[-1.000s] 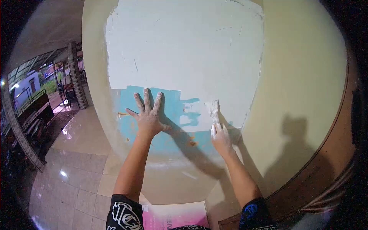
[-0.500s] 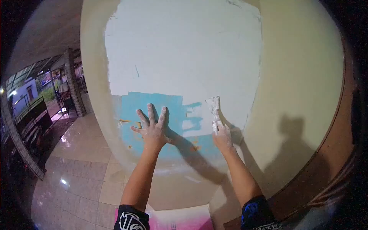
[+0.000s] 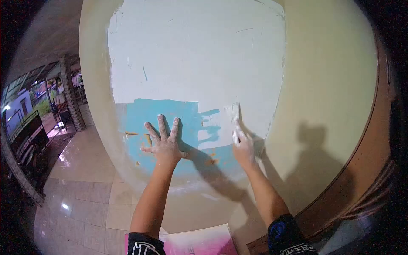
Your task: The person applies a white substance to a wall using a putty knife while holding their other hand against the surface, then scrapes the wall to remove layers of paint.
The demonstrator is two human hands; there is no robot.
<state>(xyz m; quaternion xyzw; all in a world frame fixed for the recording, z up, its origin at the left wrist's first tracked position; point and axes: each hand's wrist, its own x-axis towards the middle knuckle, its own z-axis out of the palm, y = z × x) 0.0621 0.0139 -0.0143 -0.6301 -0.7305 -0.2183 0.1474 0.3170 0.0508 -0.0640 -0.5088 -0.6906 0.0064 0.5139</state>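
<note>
My left hand (image 3: 165,144) lies spread on the turquoise patch (image 3: 140,110) of the wall, fingers apart and dusted white. A putty knife (image 3: 233,117) is in my right hand (image 3: 244,148), its handle wrapped by my fingers and its whitish blade against the wall. The blade stands upright just right of some turquoise streaks (image 3: 210,134). Above both hands spreads a large area of white putty (image 3: 195,55) with a few thin scratches. Rusty orange spots (image 3: 212,161) mark the turquoise low down.
A beige wall (image 3: 331,76) continues on the right, with a shadow on it. Below stands a pink and white box or board (image 3: 191,242). Glossy floor tiles (image 3: 80,170) run left towards a pillar (image 3: 72,93) and a dark metal gate (image 3: 27,127).
My right hand has turned the putty knife, so its blade now looks narrower and more edge-on. My left hand stays on the turquoise patch. The whole view has shifted slightly.
</note>
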